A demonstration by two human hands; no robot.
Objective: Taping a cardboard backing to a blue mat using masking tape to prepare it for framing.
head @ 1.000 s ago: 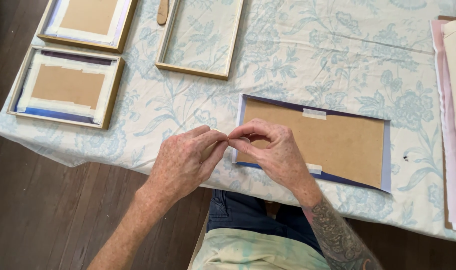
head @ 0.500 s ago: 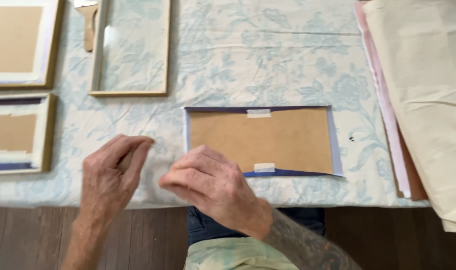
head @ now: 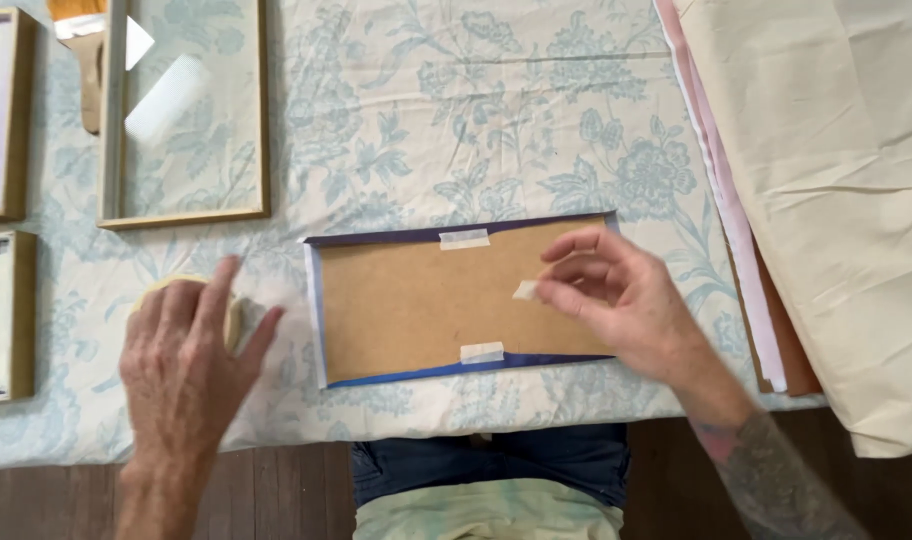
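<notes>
A floral blue-and-cream tablecloth (head: 456,120) covers the table above dark wooden floor (head: 276,495).

Backing board (head: 416,305) lies mid-counter (head: 456,120), near the front edge. Left hand (head: 186,365) rests left of board, on a tape roll (head: 234,318). Right hand (head: 616,300) is over board's right end w/ a tape piece (head: 525,291). Empty frame (head: 186,110) sits behind-left of board; folded cloth (head: 826,180) right of it.
</notes>
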